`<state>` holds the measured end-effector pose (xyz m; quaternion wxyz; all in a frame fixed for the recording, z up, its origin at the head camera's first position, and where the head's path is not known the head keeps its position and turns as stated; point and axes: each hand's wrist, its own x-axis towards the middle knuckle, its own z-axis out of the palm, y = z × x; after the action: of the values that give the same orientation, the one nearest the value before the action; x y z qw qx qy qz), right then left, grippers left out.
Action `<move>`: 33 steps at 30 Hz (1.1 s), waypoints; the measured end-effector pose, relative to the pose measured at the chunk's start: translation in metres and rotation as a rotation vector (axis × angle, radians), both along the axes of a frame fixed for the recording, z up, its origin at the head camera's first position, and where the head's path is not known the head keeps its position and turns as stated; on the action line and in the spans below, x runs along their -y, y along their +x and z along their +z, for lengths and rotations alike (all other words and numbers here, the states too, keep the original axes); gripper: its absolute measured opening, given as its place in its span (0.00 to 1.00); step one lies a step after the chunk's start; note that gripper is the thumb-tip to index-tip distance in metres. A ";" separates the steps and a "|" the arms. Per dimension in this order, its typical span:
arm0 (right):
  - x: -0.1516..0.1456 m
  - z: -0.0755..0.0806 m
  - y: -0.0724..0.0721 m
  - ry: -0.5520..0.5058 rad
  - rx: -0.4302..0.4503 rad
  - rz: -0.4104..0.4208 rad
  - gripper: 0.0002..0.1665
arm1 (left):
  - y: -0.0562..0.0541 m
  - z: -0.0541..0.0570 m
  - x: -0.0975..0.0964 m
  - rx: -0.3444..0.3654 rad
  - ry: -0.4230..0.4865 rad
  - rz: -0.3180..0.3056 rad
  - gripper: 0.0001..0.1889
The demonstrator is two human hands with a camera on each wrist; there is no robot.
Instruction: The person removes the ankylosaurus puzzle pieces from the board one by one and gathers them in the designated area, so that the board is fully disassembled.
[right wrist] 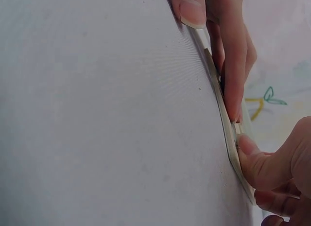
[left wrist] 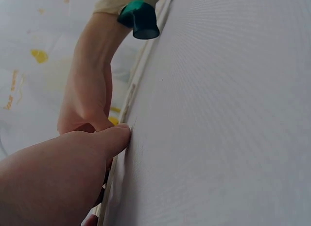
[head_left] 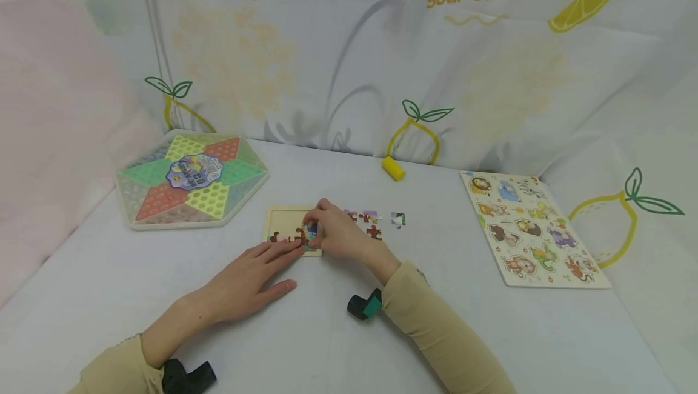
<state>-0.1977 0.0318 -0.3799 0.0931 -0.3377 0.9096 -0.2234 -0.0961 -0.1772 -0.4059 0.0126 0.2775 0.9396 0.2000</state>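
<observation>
A small wooden jigsaw tray [head_left: 280, 217] lies on the white cloth, with several joined pieces along its lower part. My left hand [head_left: 240, 282] rests its fairly straight fingertips on the tray's lower edge and pieces, thumb spread to the side. My right hand [head_left: 343, 233], fingers curled, pinches a colourful jigsaw piece [head_left: 312, 230] at the tray's right side; the fingers hide much of it. In the right wrist view the right thumb [right wrist: 250, 148] presses in at the tray's rim [right wrist: 224, 119], close to the left fingers [right wrist: 235, 65].
Loose jigsaw pieces [head_left: 374, 232] lie right of the tray, partly behind the right hand. A hexagonal Chinese checkers board [head_left: 245, 200] stands at the back left. An animal puzzle board [head_left: 512, 254] lies at the right. A yellow cylinder [head_left: 393, 168] sits near the back curtain.
</observation>
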 end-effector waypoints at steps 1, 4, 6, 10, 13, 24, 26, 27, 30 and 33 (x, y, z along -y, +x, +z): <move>0.000 0.000 0.000 0.001 -0.001 -0.002 0.22 | 0.000 0.000 0.000 0.000 0.001 0.001 0.32; 0.001 -0.001 0.000 -0.002 -0.002 -0.005 0.22 | 0.000 0.000 0.000 -0.001 0.004 0.000 0.32; 0.001 -0.002 0.000 -0.001 -0.001 -0.009 0.22 | 0.000 0.000 0.000 -0.006 0.006 -0.004 0.32; 0.001 -0.004 0.000 0.000 -0.003 -0.009 0.23 | 0.000 0.000 0.000 0.006 0.005 0.001 0.32; 0.001 -0.004 0.000 0.001 -0.005 -0.012 0.24 | 0.000 0.000 0.001 0.016 0.006 0.005 0.32; 0.001 -0.004 0.000 0.006 0.012 -0.029 0.26 | -0.001 -0.001 0.000 0.023 0.004 0.004 0.33; 0.001 -0.004 0.000 0.003 0.012 -0.026 0.26 | -0.001 -0.001 0.000 0.022 0.004 0.005 0.32; 0.001 -0.005 0.000 0.002 0.014 -0.025 0.26 | -0.001 -0.001 0.000 0.022 0.004 0.005 0.32; 0.001 -0.004 0.000 0.001 0.014 -0.024 0.27 | -0.001 -0.001 0.000 0.020 0.006 0.005 0.33; 0.001 -0.004 0.000 0.003 0.014 -0.026 0.26 | -0.001 -0.001 0.001 0.018 0.009 0.003 0.33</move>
<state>-0.1977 0.0307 -0.3838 0.0969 -0.3244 0.9136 -0.2254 -0.0970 -0.1777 -0.4070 0.0196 0.2741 0.9390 0.2068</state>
